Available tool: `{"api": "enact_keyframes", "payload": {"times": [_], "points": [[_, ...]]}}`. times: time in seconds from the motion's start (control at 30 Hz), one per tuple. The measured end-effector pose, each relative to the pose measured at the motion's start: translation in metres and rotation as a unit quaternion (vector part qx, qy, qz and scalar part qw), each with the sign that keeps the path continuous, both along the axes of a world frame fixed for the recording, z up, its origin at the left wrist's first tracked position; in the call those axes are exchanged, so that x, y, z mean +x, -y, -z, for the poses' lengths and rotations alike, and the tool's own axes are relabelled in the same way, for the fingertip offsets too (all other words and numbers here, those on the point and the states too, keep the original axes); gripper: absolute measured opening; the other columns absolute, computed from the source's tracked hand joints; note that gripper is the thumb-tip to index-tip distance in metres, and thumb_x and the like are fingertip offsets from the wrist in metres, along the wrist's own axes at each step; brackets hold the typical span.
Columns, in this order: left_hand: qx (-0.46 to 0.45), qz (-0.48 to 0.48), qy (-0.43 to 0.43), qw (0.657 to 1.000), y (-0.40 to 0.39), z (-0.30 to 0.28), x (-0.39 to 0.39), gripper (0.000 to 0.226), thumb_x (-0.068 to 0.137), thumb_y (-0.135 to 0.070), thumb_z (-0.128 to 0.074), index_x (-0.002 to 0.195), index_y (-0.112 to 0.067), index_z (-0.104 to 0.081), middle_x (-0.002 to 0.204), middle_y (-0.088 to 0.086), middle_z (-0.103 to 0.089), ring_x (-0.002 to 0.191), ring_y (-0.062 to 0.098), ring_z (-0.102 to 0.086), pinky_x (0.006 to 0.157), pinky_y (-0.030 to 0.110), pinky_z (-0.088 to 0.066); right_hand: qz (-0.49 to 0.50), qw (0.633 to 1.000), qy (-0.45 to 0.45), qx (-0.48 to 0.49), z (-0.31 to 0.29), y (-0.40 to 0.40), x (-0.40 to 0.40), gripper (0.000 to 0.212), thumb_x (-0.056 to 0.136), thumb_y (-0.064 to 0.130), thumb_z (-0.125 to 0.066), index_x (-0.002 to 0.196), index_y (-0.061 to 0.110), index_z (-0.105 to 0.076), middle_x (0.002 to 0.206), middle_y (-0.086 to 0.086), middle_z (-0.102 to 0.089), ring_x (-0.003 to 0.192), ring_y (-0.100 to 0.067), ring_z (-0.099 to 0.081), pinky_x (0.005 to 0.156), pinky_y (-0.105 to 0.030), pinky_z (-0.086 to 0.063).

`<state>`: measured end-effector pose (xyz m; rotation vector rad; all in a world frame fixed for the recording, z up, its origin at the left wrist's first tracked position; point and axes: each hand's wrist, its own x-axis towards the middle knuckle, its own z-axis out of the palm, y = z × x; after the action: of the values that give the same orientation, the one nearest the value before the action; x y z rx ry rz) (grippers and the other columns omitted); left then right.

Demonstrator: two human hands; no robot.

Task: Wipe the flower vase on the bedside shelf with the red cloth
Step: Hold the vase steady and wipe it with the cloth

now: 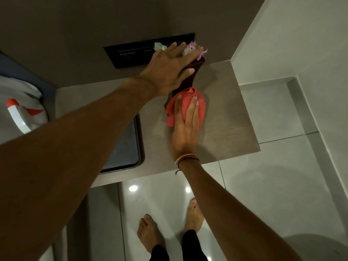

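A dark maroon flower vase (195, 69) stands on the wooden bedside shelf (235, 117), near the back wall, with white and purple flowers (192, 47) at its top. My left hand (169, 66) lies over the vase's mouth and flowers, thumb against its side, holding it. The red cloth (188, 102) is pressed against the vase's lower body and base. My right hand (185, 125) lies flat on the cloth, fingers stretched. The vase's base is hidden behind the cloth.
A black switch panel (131, 53) is set in the wall behind the vase. A dark tray (124, 144) lies in the shelf's left part. A white spray bottle with red trigger (20, 113) rests at the left on white bedding. My bare feet stand on glossy floor tiles below.
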<state>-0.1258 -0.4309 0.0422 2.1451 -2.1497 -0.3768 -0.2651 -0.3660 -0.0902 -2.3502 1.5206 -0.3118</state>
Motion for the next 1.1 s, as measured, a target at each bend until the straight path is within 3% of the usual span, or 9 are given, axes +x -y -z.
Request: {"api": "enact_keyframes", "payload": {"times": [0.13, 0.27, 0.5, 0.6, 0.7, 0.77, 0.93, 1.03, 1.1], "points": [[0.008, -0.003, -0.001, 1.0, -0.001, -0.004, 0.002, 0.06, 0.104, -0.041, -0.031, 0.158, -0.03, -0.009, 0.167, 0.017, -0.013, 0.155, 0.037, -0.009, 0.122, 0.056, -0.014, -0.052, 0.997, -0.056, -0.019, 0.01, -0.004, -0.025, 0.061, 0.104, 0.043, -0.022, 0.162, 0.022, -0.019, 0.167, -0.026, -0.015, 0.156, -0.041, -0.011, 0.127, -0.054, -0.017], [0.013, 0.003, 0.007, 1.0, -0.009, 0.001, 0.003, 0.06, 0.104, -0.041, -0.032, 0.158, -0.03, -0.009, 0.167, 0.017, -0.013, 0.154, 0.037, -0.009, 0.121, 0.057, -0.014, -0.089, 0.989, -0.116, 0.017, 0.023, -0.013, -0.048, 0.062, 0.103, 0.042, -0.013, 0.162, 0.024, -0.015, 0.167, -0.025, -0.013, 0.155, -0.042, -0.012, 0.125, -0.055, -0.022], [0.021, 0.002, 0.028, 0.999, -0.014, 0.015, 0.001, 0.062, 0.103, -0.044, -0.031, 0.159, -0.033, -0.007, 0.168, 0.016, -0.009, 0.155, 0.036, -0.005, 0.123, 0.058, -0.012, -0.153, 0.961, -0.219, 0.075, 0.037, -0.011, -0.065, 0.067, 0.107, 0.034, -0.036, 0.163, 0.027, 0.0, 0.17, -0.023, -0.002, 0.157, -0.039, -0.001, 0.126, -0.054, -0.01], [0.006, 0.005, 0.043, 0.999, -0.02, 0.017, -0.006, 0.061, 0.103, -0.044, -0.029, 0.158, -0.033, -0.007, 0.168, 0.015, -0.008, 0.155, 0.036, -0.005, 0.123, 0.056, -0.012, -0.147, 0.957, -0.232, 0.091, 0.018, -0.009, -0.064, 0.06, 0.103, 0.035, -0.047, 0.159, 0.027, -0.027, 0.165, -0.022, -0.026, 0.153, -0.04, -0.021, 0.123, -0.055, -0.021], [-0.006, -0.003, 0.055, 0.998, -0.027, 0.019, -0.013, 0.06, 0.103, -0.046, -0.027, 0.158, -0.034, -0.006, 0.168, 0.013, -0.007, 0.155, 0.034, -0.004, 0.124, 0.052, -0.009, -0.113, 0.967, -0.187, 0.129, -0.009, 0.0, -0.067, 0.035, 0.098, 0.039, -0.053, 0.127, 0.023, -0.067, 0.136, -0.017, -0.064, 0.127, -0.039, -0.057, 0.109, -0.048, -0.042], [-0.021, -0.002, 0.067, 0.998, -0.035, 0.022, -0.019, 0.06, 0.103, -0.046, -0.028, 0.158, -0.035, -0.006, 0.168, 0.013, -0.007, 0.155, 0.035, -0.004, 0.124, 0.052, -0.009, -0.084, 0.96, -0.129, 0.233, -0.026, 0.008, -0.078, 0.026, 0.094, 0.027, -0.055, 0.112, 0.022, -0.073, 0.121, -0.015, -0.071, 0.114, -0.038, -0.065, 0.1, -0.045, -0.05], [-0.038, 0.005, 0.082, 0.996, -0.054, 0.032, -0.038, 0.061, 0.103, -0.044, -0.031, 0.157, -0.036, -0.005, 0.168, 0.014, -0.004, 0.156, 0.035, -0.002, 0.125, 0.051, -0.012, 0.097, 0.86, 0.179, 0.468, -0.061, -0.004, -0.125, 0.047, 0.056, 0.013, -0.056, 0.098, 0.007, -0.075, 0.084, -0.004, -0.074, 0.089, -0.029, -0.065, 0.081, -0.036, -0.049], [-0.039, 0.007, 0.099, 0.994, -0.059, 0.036, -0.039, 0.062, 0.103, -0.044, -0.032, 0.158, -0.035, -0.004, 0.168, 0.015, -0.005, 0.156, 0.034, -0.003, 0.126, 0.05, -0.009, 0.199, 0.723, 0.337, 0.569, -0.057, -0.027, -0.141, 0.063, 0.052, 0.006, -0.059, 0.113, 0.004, -0.075, 0.1, -0.021, -0.077, 0.091, -0.039, -0.068, 0.084, -0.05, -0.055], [-0.048, 0.015, 0.102, 0.993, -0.061, 0.035, -0.037, 0.063, 0.102, -0.044, -0.033, 0.158, -0.033, -0.006, 0.168, 0.016, -0.008, 0.156, 0.033, -0.005, 0.126, 0.05, -0.007, 0.227, 0.631, 0.424, 0.608, -0.056, -0.04, -0.144, 0.052, 0.064, 0.008, -0.058, 0.112, 0.009, -0.077, 0.108, -0.023, -0.076, 0.091, -0.038, -0.074, 0.076, -0.051, -0.062]]}}
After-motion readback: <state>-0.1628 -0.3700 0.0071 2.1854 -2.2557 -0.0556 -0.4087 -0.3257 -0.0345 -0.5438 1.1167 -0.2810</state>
